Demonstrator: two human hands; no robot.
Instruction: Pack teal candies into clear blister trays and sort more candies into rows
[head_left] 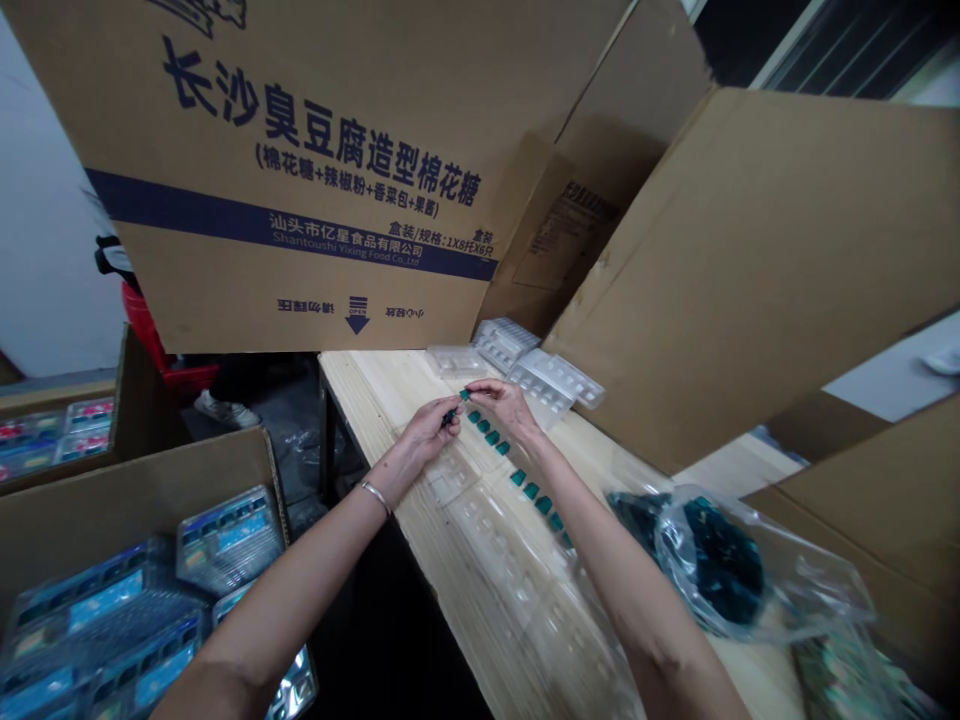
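Observation:
My right hand (pixel 504 404) pinches a small green plastic piece (pixel 465 395) over the far end of the table. Just to its left, my left hand (pixel 436 424) is closed around several small dark pieces (pixel 448 417), which look like the same kind. Below the hands, clear plastic trays (pixel 491 535) lie in a line along the wooden table. A row of green pieces (pixel 531 491) sits along their right side, partly hidden by my right forearm. Stacked clear trays (pixel 506 345) stand beyond my right hand.
Large cardboard sheets (pixel 300 300) rise behind the table. At right lies a clear plastic bag (pixel 720 560) of dark green pieces. On the left, an open carton (pixel 150 480) holds packed clear boxes (pixel 232 540). A person's shoe (pixel 226 408) shows beyond the table.

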